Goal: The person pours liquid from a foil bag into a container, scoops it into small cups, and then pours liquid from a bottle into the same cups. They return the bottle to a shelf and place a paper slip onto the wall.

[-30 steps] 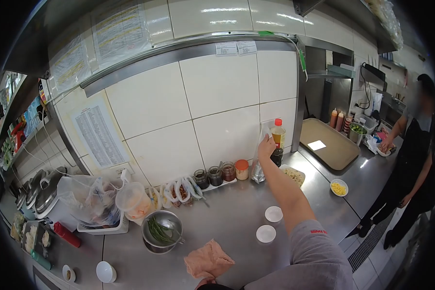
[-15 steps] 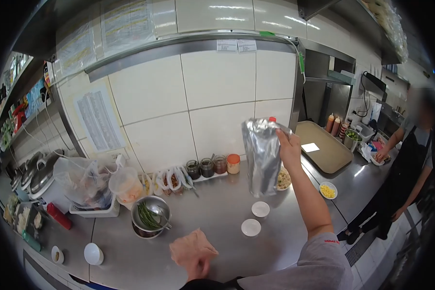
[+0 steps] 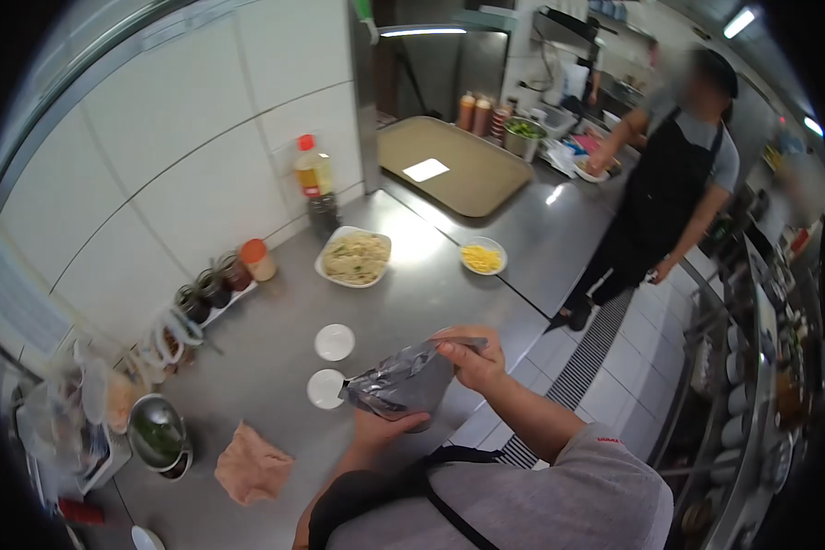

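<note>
Both hands grip a silver foil pouch [image 3: 403,380], tilted so its narrow dark end points left, close over a small white dish [image 3: 324,390]. My left hand [image 3: 385,429] supports it from below, fingers partly hidden behind the foil. At the other end, my right hand [image 3: 477,359] pinches the pouch with the thumb on top. A second small white dish [image 3: 335,342] sits just behind the first. On the steel counter to the left lies a crumpled pinkish cloth [image 3: 254,464], apart from both hands.
A square bowl of pale shredded food [image 3: 357,258] stands by an oil bottle [image 3: 313,174]. Beyond are a bowl of yellow pieces [image 3: 483,257] and a brown tray [image 3: 458,197]. Metal bowls [image 3: 160,435] and jars [image 3: 234,273] line the left. A co-worker [image 3: 665,174] stands at right.
The pouch has come down from upright to tilted over the dishes. My left hand has left the cloth and taken hold of the pouch. The view has swung right.
</note>
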`<control>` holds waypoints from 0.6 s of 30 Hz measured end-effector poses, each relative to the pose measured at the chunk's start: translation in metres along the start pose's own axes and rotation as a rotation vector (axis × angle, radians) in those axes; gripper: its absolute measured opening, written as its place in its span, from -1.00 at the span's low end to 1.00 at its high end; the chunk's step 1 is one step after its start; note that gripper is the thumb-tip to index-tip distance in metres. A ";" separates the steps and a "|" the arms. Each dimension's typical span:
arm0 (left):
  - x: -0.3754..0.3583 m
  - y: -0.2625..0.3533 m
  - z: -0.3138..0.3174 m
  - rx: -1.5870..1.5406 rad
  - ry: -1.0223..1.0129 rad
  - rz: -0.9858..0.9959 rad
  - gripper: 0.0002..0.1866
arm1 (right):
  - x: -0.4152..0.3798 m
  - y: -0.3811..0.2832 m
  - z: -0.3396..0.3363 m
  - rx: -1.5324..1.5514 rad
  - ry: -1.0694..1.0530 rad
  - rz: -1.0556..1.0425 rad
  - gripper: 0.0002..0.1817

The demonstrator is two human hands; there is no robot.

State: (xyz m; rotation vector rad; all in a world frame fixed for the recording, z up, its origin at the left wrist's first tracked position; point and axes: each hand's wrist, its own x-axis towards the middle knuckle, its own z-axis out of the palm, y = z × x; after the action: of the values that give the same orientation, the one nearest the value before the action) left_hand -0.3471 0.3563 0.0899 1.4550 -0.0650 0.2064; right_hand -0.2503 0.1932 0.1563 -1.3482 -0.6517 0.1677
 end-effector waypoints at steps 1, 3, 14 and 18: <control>0.003 -0.005 0.007 -0.011 0.032 -0.040 -0.21 | -0.005 0.010 -0.009 0.107 0.009 0.021 -0.80; 0.015 -0.016 0.022 -0.030 0.049 0.041 -0.29 | -0.013 0.028 -0.026 0.211 0.024 0.043 -0.79; 0.032 -0.054 0.063 -0.059 0.183 0.040 -0.33 | -0.066 0.128 -0.071 -0.298 -0.259 0.088 -0.19; 0.051 -0.055 0.075 -0.334 0.404 0.046 -0.40 | -0.020 0.115 -0.085 -0.215 -0.330 0.202 -0.07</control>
State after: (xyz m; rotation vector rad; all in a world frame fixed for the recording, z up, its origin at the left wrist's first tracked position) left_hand -0.2812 0.2820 0.0535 1.0585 0.1885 0.4995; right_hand -0.1926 0.1390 0.0349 -1.6108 -0.8258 0.5028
